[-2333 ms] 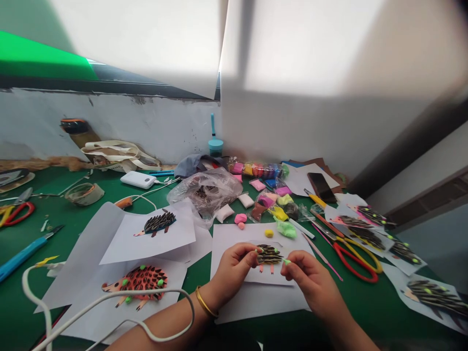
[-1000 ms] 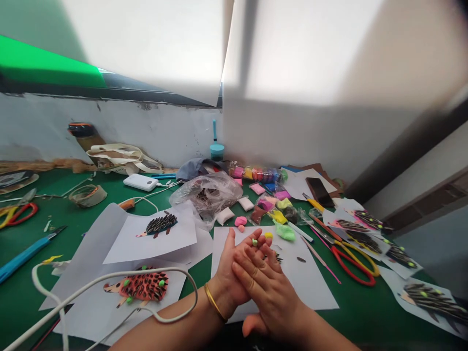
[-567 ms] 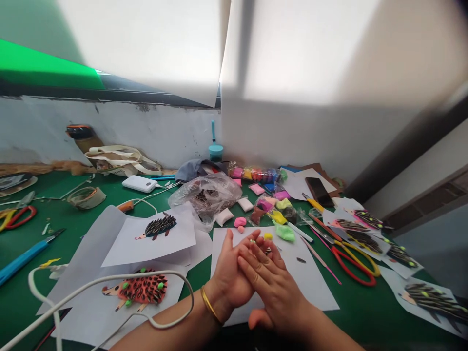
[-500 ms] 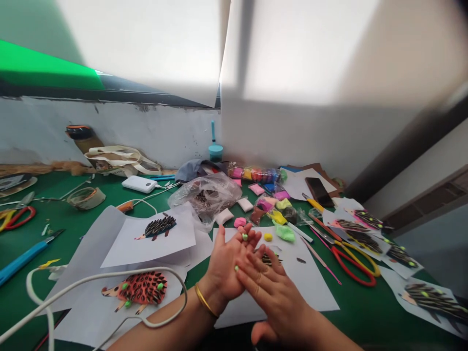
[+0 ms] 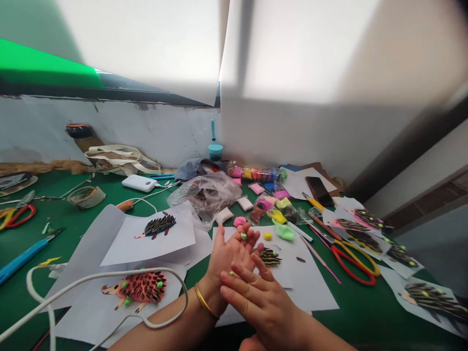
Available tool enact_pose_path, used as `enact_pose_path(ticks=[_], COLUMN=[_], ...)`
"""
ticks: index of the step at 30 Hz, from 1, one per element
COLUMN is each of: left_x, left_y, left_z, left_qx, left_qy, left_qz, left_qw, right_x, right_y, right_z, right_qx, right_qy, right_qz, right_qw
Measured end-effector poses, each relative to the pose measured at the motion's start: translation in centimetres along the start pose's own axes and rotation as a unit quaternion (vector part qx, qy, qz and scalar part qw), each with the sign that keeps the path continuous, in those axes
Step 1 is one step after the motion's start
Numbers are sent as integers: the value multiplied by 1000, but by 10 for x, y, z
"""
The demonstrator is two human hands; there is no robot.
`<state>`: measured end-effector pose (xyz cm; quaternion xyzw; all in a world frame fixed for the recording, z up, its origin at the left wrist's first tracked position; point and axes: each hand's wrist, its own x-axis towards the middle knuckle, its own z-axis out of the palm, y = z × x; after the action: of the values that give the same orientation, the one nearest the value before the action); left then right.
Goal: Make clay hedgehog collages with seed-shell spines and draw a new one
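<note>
green clay (image 5: pixel 243 236) on open left hand (image 5: pixel 231 258)

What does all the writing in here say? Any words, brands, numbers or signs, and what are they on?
No word, brand, number or sign can be read.
White device with a cord: any marking is too small to read.
Dark round item at the far left: pale marks, too blurred to read.
Phone: dark screen, no text visible.
</note>
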<state>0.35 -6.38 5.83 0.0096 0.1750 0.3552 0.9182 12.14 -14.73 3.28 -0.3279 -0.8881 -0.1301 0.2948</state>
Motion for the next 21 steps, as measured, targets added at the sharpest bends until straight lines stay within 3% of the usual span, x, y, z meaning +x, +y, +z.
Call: enact_pose_path(ticks=[3,5,8,10,14,18,21], left_x=[-3,-4,-3,-1,-1,-1,-1], left_y=[-4,-2,3,1,-5,1,0], left_z=[0,1,4,5,2,3,4], left_qx=[7,7,-2,1,18,9,10], left_qy=[36,30,-1,3,40,11,12], left_qz=[-37,-15,33,24,-37,38,21], left_qw=[999,999,999,1000,998,999,1000], right_x=[-1,-4,-6,-4,-2,-4,-3], right_y=[3,5,5,4,7,7,5], right_z=[3,3,-1,-2,-1,1,2], right_qx=[-33,-41,-24,-20,-40,-15,-10], right_qy=[10,8,1,5,19,18,16], right_qz=[63,89,52,31,81,73,53], right_qw=[997,995,998,999,996,997,998])
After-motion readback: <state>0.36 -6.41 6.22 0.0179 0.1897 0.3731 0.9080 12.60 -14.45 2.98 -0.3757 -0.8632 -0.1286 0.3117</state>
